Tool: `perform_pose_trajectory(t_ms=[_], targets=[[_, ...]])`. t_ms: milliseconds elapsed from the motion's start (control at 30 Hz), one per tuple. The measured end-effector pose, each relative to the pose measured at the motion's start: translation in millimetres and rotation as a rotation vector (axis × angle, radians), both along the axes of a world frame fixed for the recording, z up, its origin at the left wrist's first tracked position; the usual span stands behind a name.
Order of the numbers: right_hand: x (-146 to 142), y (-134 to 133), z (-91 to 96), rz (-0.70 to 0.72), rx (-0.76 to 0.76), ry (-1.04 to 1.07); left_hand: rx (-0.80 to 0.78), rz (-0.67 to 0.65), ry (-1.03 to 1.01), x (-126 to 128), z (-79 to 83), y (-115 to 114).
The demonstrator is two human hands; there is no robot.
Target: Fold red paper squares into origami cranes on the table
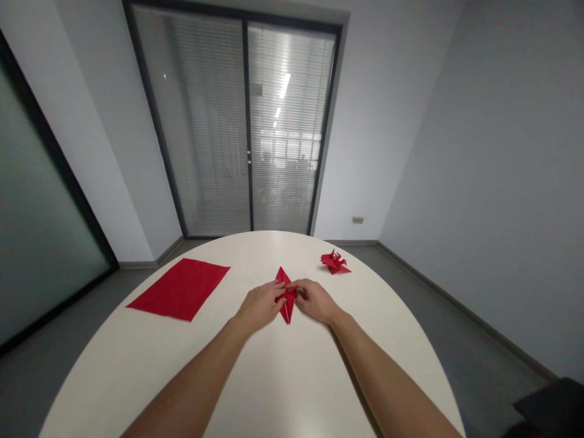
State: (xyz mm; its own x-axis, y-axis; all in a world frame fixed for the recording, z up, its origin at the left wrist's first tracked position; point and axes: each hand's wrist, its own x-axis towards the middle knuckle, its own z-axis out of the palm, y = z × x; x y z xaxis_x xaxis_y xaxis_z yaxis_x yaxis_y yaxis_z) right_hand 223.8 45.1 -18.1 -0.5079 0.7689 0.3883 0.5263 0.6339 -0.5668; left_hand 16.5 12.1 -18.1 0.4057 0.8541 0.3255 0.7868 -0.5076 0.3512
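Note:
A piece of red origami paper (286,309), folded into a narrow diamond with a pale slit down its lower half, lies on the table in front of me. My left hand (261,305) holds its left side, fingers over the top and thumb lower down. From the right, my right hand (316,299) pinches the diamond's edge near the middle with thumb and curled fingers. Both sets of fingertips meet close together and cover the paper's middle, so the fold between them is hidden.
The round white table (274,389) carries a flat red paper sheet (180,289) at left and a finished-looking red origami figure (334,262) at the back right. A dark object (554,407) stands beyond the table at lower right. A glass door with blinds (249,128) is behind.

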Motion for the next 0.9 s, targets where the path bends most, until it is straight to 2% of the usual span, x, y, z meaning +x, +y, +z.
perform_pose_trajectory(t_ms=[700,900], targets=[[-0.2,-1.4,3.0,0.047,-0.002,0.094,0.002,-0.004,-0.009,2.0,4.8,-5.7],[0.4,-1.2,1.7,-0.011,-0.024,0.082,-0.007,0.017,-0.036,1.3,2.1,-4.1]])
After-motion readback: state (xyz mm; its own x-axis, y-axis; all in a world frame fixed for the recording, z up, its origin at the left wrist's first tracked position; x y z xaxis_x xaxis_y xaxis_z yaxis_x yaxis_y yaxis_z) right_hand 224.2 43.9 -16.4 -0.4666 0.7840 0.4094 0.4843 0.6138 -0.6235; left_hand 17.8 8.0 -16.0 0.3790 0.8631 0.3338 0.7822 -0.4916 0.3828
